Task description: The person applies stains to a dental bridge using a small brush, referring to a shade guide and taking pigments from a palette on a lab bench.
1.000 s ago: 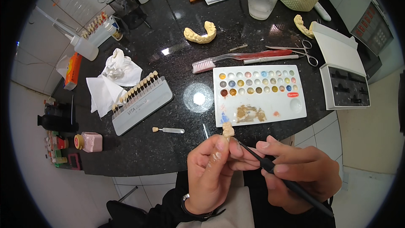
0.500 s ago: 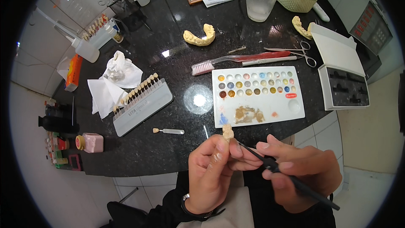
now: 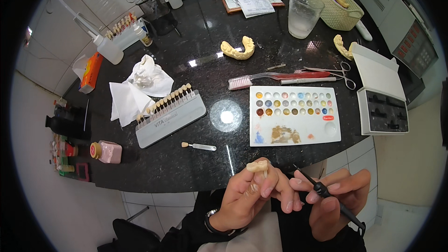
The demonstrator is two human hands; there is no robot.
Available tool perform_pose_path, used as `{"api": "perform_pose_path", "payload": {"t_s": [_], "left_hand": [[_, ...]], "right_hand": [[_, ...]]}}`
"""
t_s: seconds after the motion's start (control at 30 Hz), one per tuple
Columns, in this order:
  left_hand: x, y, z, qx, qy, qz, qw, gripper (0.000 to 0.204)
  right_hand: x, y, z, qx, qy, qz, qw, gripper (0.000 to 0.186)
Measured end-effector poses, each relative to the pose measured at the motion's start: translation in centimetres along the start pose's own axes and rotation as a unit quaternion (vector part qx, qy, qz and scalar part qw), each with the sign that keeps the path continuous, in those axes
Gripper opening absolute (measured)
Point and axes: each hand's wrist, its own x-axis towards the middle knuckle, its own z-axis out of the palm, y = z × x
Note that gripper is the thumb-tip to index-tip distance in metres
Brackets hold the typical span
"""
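Your left hand (image 3: 249, 196) is pinching a small cream tooth model (image 3: 258, 166) between its fingertips, holding it up just past the near edge of the dark surface (image 3: 196, 168). Your right hand (image 3: 333, 203) is gripping a thin black brush (image 3: 322, 190) like a pen, its tip pointing toward the model. The white colour palette (image 3: 294, 115) is lying just beyond, with a shade guide (image 3: 170, 114) to its left.

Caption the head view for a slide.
Left hand holds a small tooth model; right hand holds a fine black brush near it.
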Motion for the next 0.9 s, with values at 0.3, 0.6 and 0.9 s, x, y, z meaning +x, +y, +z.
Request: {"api": "perform_pose_path", "payload": {"t_s": [0.3,0.6,0.9], "left_hand": [[-0.2,-0.1,0.2,0.027,0.051,0.01,0.998,0.025],[-0.2,-0.3,0.3,-0.004,0.101,0.002,0.995,0.023],[0.0,-0.3,0.8,-0.018,0.12,-0.014,0.992,0.027]], "right_hand": [[0.3,-0.6,-0.4,-0.079,-0.059,0.021,0.995,0.028],[0.9,-0.9,-0.1,-0.113,-0.058,0.027,0.992,0.028],[0.2,-0.2,0.9,-0.047,0.009,0.029,0.998,0.03]]}}
